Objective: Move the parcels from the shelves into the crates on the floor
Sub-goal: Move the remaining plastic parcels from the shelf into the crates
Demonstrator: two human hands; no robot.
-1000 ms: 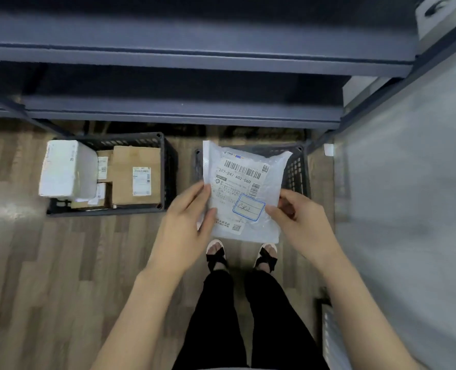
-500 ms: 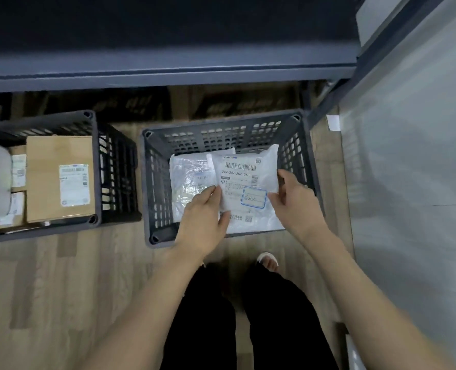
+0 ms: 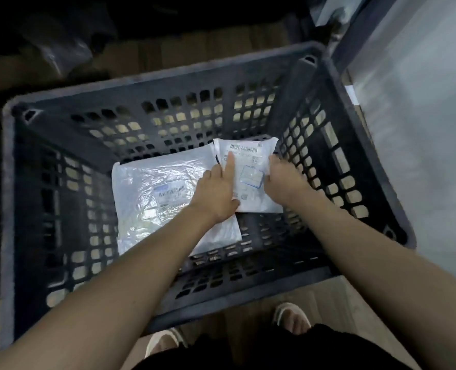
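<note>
the small white plastic mailer bag with a barcode label (image 3: 248,177) sits just right of the frame's centre, low inside the dark grey perforated plastic crate (image 3: 168,84), toward its back right corner; its left edge overlaps the larger crinkled clear-white poly parcel (image 3: 157,188) that already lies flat on the crate floor; whether the small one has fully touched down cannot be told.

the left hand (image 3: 217,192) lies on the bag's left side, forefinger stretched straight up the label toward the barcode, the other fingers hidden beneath or beside the edge; the right hand (image 3: 283,180) clasps the right edge, fingers curled around it so the film puckers there; so the bag is held from both sides, the left more a flat press than a full clasp.

judging by the wrinkles and the way it bends at the grasped edge, the bag looks light, soft and floppy, with glossy film that is probably slippery; nothing suggests fragile contents, though that cannot be seen; the edges are the sensible hold, since a pinch at one corner would let it droop and slide; a flat palm on the label keeps it steady; it should settle without bouncing once let go.

a foot in a pale open sandal (image 3: 292,317) stands on the wood-look floor (image 3: 325,297) at the lower right.
</note>
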